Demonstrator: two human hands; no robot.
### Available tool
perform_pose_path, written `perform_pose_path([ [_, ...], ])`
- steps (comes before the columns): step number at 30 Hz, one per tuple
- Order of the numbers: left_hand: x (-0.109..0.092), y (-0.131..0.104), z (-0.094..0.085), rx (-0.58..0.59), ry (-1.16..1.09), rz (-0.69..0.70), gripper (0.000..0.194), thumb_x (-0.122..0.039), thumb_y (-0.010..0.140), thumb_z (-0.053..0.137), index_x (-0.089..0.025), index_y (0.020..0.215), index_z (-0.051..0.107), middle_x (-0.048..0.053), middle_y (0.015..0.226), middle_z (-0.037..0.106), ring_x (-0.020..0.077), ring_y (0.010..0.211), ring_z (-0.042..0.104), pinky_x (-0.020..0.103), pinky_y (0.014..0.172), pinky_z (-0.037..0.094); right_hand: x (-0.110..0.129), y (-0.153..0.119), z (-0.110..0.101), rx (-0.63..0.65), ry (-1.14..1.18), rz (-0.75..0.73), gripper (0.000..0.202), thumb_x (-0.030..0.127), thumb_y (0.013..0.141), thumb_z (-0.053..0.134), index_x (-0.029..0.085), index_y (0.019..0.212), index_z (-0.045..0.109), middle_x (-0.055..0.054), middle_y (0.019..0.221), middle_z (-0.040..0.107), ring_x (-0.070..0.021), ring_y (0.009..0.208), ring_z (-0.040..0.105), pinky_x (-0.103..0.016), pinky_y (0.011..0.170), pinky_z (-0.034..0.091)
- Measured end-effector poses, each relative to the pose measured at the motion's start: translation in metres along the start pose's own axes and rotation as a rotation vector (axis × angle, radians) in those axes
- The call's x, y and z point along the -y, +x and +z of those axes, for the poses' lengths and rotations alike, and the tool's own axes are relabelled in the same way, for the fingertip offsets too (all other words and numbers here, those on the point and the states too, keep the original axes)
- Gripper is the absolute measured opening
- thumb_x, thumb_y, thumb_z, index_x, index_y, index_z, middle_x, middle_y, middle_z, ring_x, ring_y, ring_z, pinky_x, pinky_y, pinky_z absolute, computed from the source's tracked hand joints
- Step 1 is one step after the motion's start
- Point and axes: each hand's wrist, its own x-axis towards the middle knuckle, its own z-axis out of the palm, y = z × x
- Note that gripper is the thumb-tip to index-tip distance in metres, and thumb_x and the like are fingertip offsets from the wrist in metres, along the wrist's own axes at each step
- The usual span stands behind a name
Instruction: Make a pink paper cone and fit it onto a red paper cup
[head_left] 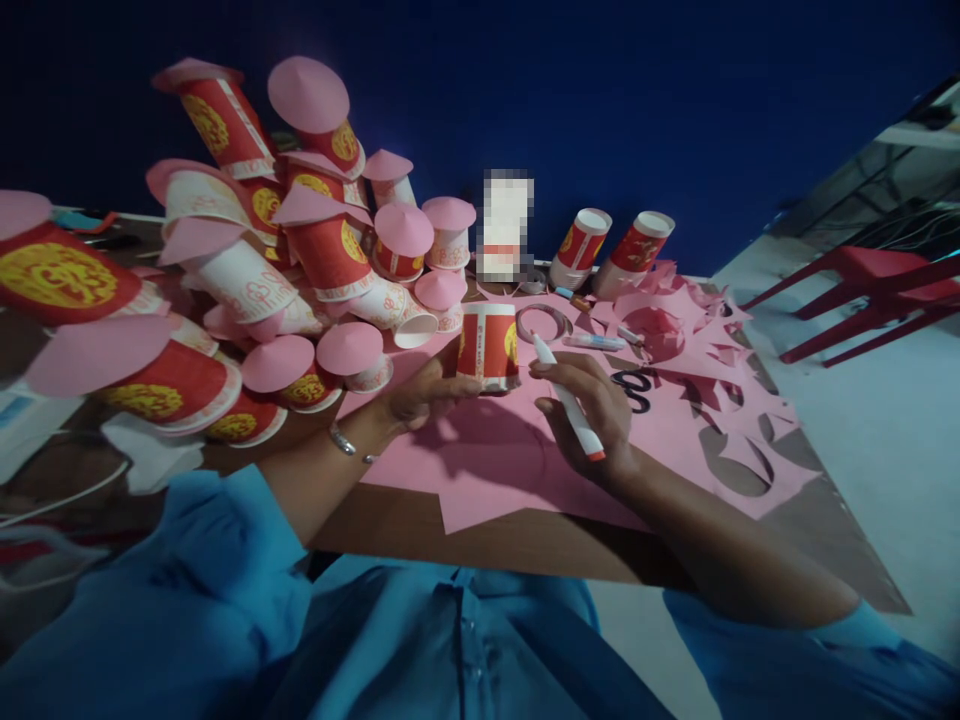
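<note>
My left hand (429, 392) grips a red paper cup (487, 345) with a white stripe and a yellow emblem, holding it above the pink paper sheet (450, 460). In my right hand (600, 405) is a white marker (568, 400) with an orange-red end; its upper tip points toward the cup but stays apart from it. Just beyond the cup lies a roll of tape (543, 323). Black-handled scissors (632, 391) rest on the paper to the right of my right hand.
Many cups with pink cone hats (330, 235) are piled at the left. Stacked cups (581, 248) stand by the blue wall (637, 100). Cut paper scraps (675, 330) cover the table's right side. A red stool (874, 290) is beyond the table edge.
</note>
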Motion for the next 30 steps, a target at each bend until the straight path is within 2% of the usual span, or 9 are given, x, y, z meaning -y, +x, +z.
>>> perform_pose_path([
  [2,-0.001,0.001,0.002,0.022,-0.024,0.003,0.077,-0.028,0.078,0.086,-0.027,0.149,0.054,0.012,0.133,0.074,0.033,0.121,0.073,0.05,0.111,0.051,-0.001,0.0,0.002,-0.003,0.005,-0.007,0.035,0.028,0.103,0.062,0.023,0.137,0.056,-0.012,0.11,0.076,-0.0248,0.099,0.076,-0.037,0.079,0.063],
  [6,-0.002,0.001,0.002,0.036,-0.043,-0.013,0.069,-0.027,0.084,0.08,-0.022,0.148,0.056,0.015,0.132,0.074,0.0339,0.126,0.07,0.05,0.112,0.05,0.0,0.0,0.003,-0.02,-0.005,-0.029,0.04,0.032,0.104,0.061,0.022,0.141,0.053,-0.013,0.111,0.078,-0.0264,0.102,0.078,-0.038,0.083,0.065],
  [9,0.001,0.0,-0.002,0.027,-0.024,-0.029,0.065,-0.028,0.08,0.083,-0.02,0.141,0.062,0.015,0.129,0.076,0.0326,0.123,0.071,0.049,0.113,0.049,0.003,0.001,0.004,0.002,0.01,-0.057,0.038,0.034,0.105,0.06,0.019,0.14,0.054,-0.014,0.111,0.078,-0.0256,0.103,0.079,-0.037,0.084,0.066],
  [14,0.005,0.0,-0.005,-0.008,0.052,-0.017,0.058,-0.026,0.067,0.094,-0.022,0.12,0.07,0.007,0.11,0.081,0.0272,0.107,0.077,0.045,0.106,0.054,0.006,0.002,0.004,0.049,0.044,-0.153,0.037,0.031,0.106,0.058,0.017,0.139,0.053,-0.014,0.11,0.079,-0.0246,0.1,0.079,-0.036,0.081,0.067],
  [18,0.003,0.001,-0.002,-0.023,0.071,0.003,0.06,-0.027,0.067,0.094,-0.024,0.121,0.069,0.008,0.116,0.079,0.0306,0.116,0.073,0.048,0.108,0.052,0.006,0.002,0.003,0.042,0.071,-0.148,0.036,0.03,0.105,0.059,0.016,0.138,0.053,-0.016,0.11,0.078,-0.025,0.1,0.079,-0.037,0.082,0.067],
  [21,0.003,0.0,-0.003,-0.038,0.079,-0.005,0.06,-0.027,0.07,0.092,-0.023,0.125,0.068,0.009,0.115,0.077,0.0303,0.119,0.07,0.046,0.105,0.052,0.007,0.003,0.002,0.019,0.088,-0.145,0.034,0.033,0.105,0.059,0.017,0.135,0.054,-0.014,0.105,0.078,-0.0249,0.093,0.079,-0.038,0.077,0.066],
  [26,0.004,-0.002,-0.007,-0.053,0.067,-0.056,0.049,-0.027,0.072,0.089,-0.021,0.117,0.069,0.007,0.108,0.078,0.0243,0.102,0.074,0.032,0.083,0.054,0.013,0.006,-0.002,-0.009,0.101,-0.144,0.025,0.035,0.104,0.061,0.017,0.122,0.059,-0.009,0.087,0.075,-0.0209,0.075,0.076,-0.031,0.064,0.062],
  [30,0.002,-0.002,-0.005,-0.036,0.076,-0.069,0.048,-0.03,0.071,0.09,-0.02,0.114,0.071,0.008,0.107,0.078,0.0268,0.107,0.073,0.036,0.089,0.055,0.015,0.007,-0.002,-0.015,0.097,-0.165,0.017,0.023,0.1,0.063,0.018,0.116,0.06,-0.006,0.081,0.074,-0.0187,0.07,0.074,-0.028,0.061,0.06],
])
